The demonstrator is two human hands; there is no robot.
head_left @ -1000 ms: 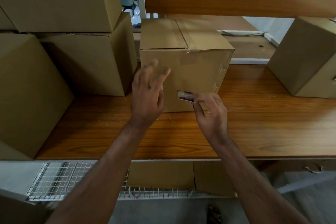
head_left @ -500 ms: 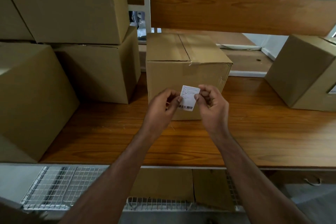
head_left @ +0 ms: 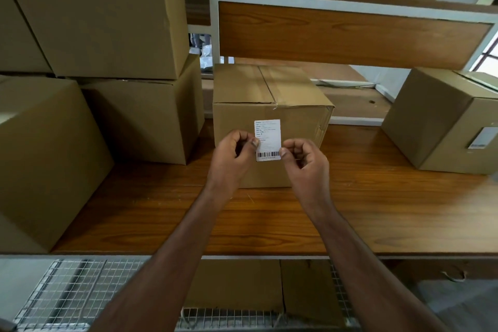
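Observation:
A small white barcode label (head_left: 268, 137) is held upright in front of a taped cardboard box (head_left: 269, 94) standing on the wooden shelf (head_left: 377, 205). My left hand (head_left: 233, 159) pinches the label's lower left edge between thumb and fingers. The lower right edge is pinched by my right hand (head_left: 305, 163). The label's printed side with text and a barcode faces me. Whether the label touches the box front I cannot tell.
Large cardboard boxes (head_left: 102, 19) are stacked at the left, one (head_left: 40, 159) jutting close to the shelf's front edge. Another box (head_left: 442, 118) with a label stands at the right. A wooden panel (head_left: 350, 32) hangs overhead. A wire mesh rack (head_left: 70, 296) lies below.
My left hand came down from the box front and took the label's left edge. Both hands then turned the label upright and squared it to the box face.

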